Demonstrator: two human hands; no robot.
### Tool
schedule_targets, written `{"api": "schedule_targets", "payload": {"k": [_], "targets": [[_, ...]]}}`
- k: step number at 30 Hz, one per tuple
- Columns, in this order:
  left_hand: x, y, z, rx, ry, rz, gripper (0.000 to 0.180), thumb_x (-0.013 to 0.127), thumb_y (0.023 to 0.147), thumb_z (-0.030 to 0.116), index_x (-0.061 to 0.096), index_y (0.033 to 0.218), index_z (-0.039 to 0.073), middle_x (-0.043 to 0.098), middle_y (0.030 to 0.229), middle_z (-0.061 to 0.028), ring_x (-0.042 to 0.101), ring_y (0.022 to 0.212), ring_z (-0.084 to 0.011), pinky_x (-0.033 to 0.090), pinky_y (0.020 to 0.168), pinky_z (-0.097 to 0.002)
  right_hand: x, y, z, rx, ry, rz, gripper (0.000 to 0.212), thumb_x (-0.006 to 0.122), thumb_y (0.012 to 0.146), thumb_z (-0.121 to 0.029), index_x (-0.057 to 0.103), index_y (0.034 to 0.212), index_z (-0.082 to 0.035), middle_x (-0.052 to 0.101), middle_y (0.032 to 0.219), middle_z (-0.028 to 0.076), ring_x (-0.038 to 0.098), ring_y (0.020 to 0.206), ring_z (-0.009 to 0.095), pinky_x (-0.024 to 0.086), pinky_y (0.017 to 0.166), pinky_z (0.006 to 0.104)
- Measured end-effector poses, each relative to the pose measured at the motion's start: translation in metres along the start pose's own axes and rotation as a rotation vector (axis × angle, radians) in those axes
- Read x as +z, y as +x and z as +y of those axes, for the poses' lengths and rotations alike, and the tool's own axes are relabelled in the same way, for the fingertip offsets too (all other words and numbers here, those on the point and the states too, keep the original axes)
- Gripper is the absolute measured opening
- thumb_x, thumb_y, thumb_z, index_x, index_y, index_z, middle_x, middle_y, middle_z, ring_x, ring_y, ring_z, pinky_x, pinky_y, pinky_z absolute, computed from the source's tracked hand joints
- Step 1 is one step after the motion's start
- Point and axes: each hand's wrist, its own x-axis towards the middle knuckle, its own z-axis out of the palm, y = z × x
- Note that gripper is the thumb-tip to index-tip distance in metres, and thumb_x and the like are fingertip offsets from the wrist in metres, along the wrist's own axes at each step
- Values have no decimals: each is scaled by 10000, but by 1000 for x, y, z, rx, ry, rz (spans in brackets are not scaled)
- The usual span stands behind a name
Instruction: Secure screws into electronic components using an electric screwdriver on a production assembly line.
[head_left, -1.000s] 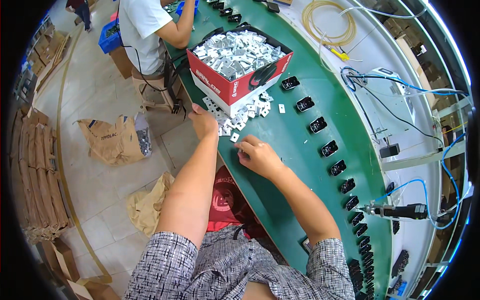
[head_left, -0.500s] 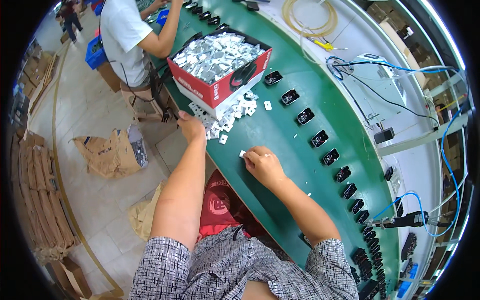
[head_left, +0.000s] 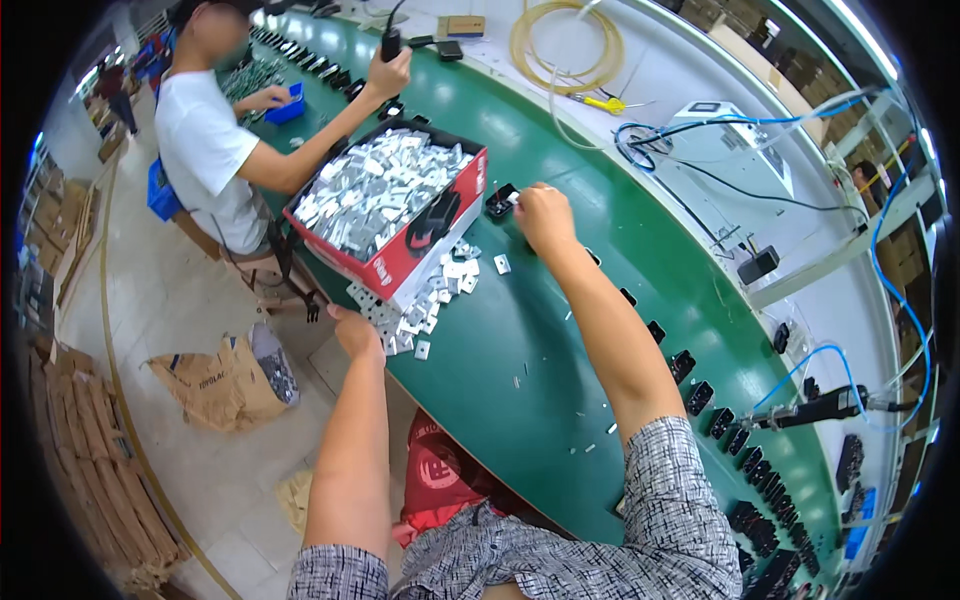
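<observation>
My right hand [head_left: 547, 220] reaches over the bench, its fingers pinching a small pale metal plate [head_left: 514, 198] at the rim of a black plastic housing [head_left: 500, 203]. This housing is at the far end of a row of similar ones. At the bench's left edge, my left hand [head_left: 357, 333] is beside a spill of loose metal plates [head_left: 428, 312]; its fingers are mostly hidden, so I cannot make out a grip. Just beyond it stands a red and white cardboard box [head_left: 384, 272], heaped with metal plates [head_left: 385, 185].
Black housings [head_left: 700, 398] line the green bench [head_left: 470, 400] to my right. A co-worker [head_left: 205, 140] sits at the far left, holding a black tool [head_left: 391, 44]. A driver-like tool [head_left: 825, 410] with a blue hose lies right; a brown sack [head_left: 225, 380] is on the floor.
My right hand has moved forward from mid-bench to the far housing, carrying the small plate. My left hand stays by the spilled plates. The view has shifted, and the co-worker now raises a tool.
</observation>
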Motion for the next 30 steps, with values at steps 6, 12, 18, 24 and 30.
{"api": "schedule_targets", "payload": {"k": [6, 12, 18, 24, 30], "targets": [[-3, 2, -6, 17, -183, -70, 754, 202, 1108, 566, 609, 1342, -24, 682, 1284, -178, 677, 1020, -301, 519, 899, -371, 25, 29, 5, 13, -75, -82, 84, 682, 769, -57, 739, 792, 0, 700, 867, 189, 696, 775, 402, 586, 730, 478], [-1, 5, -6, 22, -243, -141, 702, 195, 1118, 559, 553, 1421, 36, 662, 1330, -108, 685, 1059, -238, 537, 884, -341, 31, 44, 12, 65, -47, -48, 87, 682, 766, -59, 738, 782, 5, 706, 880, 190, 693, 786, 396, 583, 732, 468], [-1, -46, 27, -68, -169, -56, 671, 217, 1120, 536, 580, 1385, 39, 674, 1296, -115, 691, 1026, -239, 544, 859, -339, 26, 35, 7, 25, 15, -146, 110, 657, 774, -58, 732, 777, 23, 711, 892, 195, 685, 775, 399, 575, 730, 467], [-10, -14, 6, 18, -37, 50, 828, 214, 1084, 644, 687, 1187, -28, 727, 1072, -182, 682, 823, -284, 533, 708, -385, 25, 38, -16, 52, -39, -265, 103, 674, 809, -50, 767, 837, -12, 718, 927, 214, 721, 816, 399, 595, 735, 483], [-10, -22, 11, -20, 17, 0, 831, 208, 1098, 606, 684, 1139, -74, 729, 1018, -191, 673, 802, -298, 529, 723, -398, 31, 51, -23, 157, -75, -347, 121, 672, 823, -49, 773, 877, -9, 714, 945, 206, 713, 817, 394, 597, 740, 470]]}}
